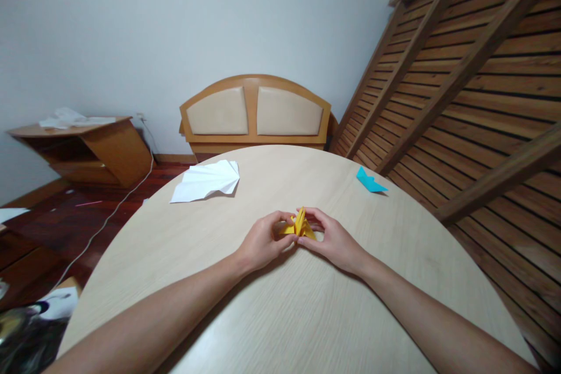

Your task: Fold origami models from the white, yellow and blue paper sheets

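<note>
A small yellow folded paper piece [299, 226] rests on the round light-wood table [280, 304], near its middle. My left hand [263, 241] pinches its left side with thumb and fingers. My right hand [333, 241] grips its right side, fingertips meeting the left hand's above the paper. Both wrists lie on the tabletop. The lower part of the paper is hidden by my fingers.
A white pleated folded paper [207, 181] lies at the table's far left. A blue folded paper piece [369, 180] lies at the far right edge. Behind stand a wooden headboard [255, 112], a slatted bed frame [473, 99] leaning right, and a low cabinet [87, 149] left.
</note>
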`<state>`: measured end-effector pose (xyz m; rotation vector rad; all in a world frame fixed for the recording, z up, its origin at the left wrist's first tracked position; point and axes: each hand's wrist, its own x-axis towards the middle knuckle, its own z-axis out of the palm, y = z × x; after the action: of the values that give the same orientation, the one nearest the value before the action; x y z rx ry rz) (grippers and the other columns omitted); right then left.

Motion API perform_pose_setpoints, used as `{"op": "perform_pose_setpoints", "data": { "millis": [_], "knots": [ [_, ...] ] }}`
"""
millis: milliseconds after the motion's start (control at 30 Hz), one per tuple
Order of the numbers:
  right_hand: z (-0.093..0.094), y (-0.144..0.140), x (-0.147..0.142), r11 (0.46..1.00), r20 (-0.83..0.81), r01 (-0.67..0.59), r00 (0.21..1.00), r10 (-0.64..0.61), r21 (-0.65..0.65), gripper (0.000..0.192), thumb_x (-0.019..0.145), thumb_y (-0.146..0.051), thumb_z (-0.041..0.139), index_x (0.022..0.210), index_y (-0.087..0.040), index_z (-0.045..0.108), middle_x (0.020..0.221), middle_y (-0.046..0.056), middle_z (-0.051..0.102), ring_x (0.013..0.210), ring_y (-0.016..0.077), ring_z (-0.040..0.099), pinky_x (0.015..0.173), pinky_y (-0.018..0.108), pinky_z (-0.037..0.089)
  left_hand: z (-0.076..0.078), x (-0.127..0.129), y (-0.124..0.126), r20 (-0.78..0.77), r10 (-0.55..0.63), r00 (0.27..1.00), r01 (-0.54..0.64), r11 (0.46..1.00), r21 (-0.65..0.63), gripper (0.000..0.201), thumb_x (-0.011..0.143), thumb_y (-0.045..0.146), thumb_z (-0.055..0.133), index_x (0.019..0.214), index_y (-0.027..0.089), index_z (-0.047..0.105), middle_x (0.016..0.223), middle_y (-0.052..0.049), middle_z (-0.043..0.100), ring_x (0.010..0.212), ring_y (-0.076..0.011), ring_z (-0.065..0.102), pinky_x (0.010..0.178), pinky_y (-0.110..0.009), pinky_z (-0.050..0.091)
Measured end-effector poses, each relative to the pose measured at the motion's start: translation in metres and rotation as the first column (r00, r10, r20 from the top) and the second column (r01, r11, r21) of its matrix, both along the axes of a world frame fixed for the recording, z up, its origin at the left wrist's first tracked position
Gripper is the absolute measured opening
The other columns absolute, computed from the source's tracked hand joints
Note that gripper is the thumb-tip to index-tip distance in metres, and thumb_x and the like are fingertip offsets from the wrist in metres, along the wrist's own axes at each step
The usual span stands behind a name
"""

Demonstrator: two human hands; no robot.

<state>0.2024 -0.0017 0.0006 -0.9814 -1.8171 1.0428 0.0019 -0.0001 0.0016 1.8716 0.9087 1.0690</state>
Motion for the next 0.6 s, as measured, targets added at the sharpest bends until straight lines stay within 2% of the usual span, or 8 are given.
{"op": "perform_pose_setpoints", "data": {
  "millis": [167, 333, 600],
  "knots": [
    [0.0025, -0.0011, -0.0001, 0.999, 0.025, -0.014, 1.000, 0.013, 0.037, 0.048, 0.081, -0.019, 0.074, 0.127, -0.022, 0.058, 0.124, 0.009, 0.067, 0.112, 0.0228, 0.066, 0.103, 0.045, 0.052, -0.0004, 0.0008, -0.0010, 0.021, -0.007, 1.000, 0.008, 1.000, -0.010, 0.025, 0.081, 0.011, 0.067, 0.104, 0.016, 0.061, 0.115, -0.011, 0.069, 0.109, -0.0220, 0.067, 0.099, -0.039, 0.051],
    [0.0072, -0.0041, -0.0020, 0.997, 0.046, -0.026, 0.999, 0.023, 0.075, 0.043, 0.083, -0.022, 0.073, 0.124, -0.022, 0.061, 0.122, 0.008, 0.068, 0.109, 0.0227, 0.066, 0.100, 0.043, 0.052, -0.0005, 0.0009, -0.0014, 0.001, 0.018, 1.000, -0.018, 1.000, 0.023, 0.022, 0.080, 0.016, 0.070, 0.100, 0.017, 0.061, 0.107, -0.009, 0.069, 0.100, -0.0209, 0.067, 0.095, -0.038, 0.052],
    [0.0026, -0.0027, -0.0014, 0.997, 0.084, 0.026, 0.996, -0.032, 0.071, 0.047, 0.080, -0.018, 0.072, 0.126, -0.021, 0.059, 0.124, 0.009, 0.067, 0.111, 0.0234, 0.066, 0.103, 0.045, 0.050, 0.0024, 0.0014, -0.0031, 0.001, 0.019, 1.000, -0.019, 0.999, 0.026, 0.019, 0.079, 0.015, 0.064, 0.098, 0.017, 0.060, 0.103, -0.009, 0.069, 0.096, -0.0202, 0.066, 0.091, -0.037, 0.053]
  ]
}}
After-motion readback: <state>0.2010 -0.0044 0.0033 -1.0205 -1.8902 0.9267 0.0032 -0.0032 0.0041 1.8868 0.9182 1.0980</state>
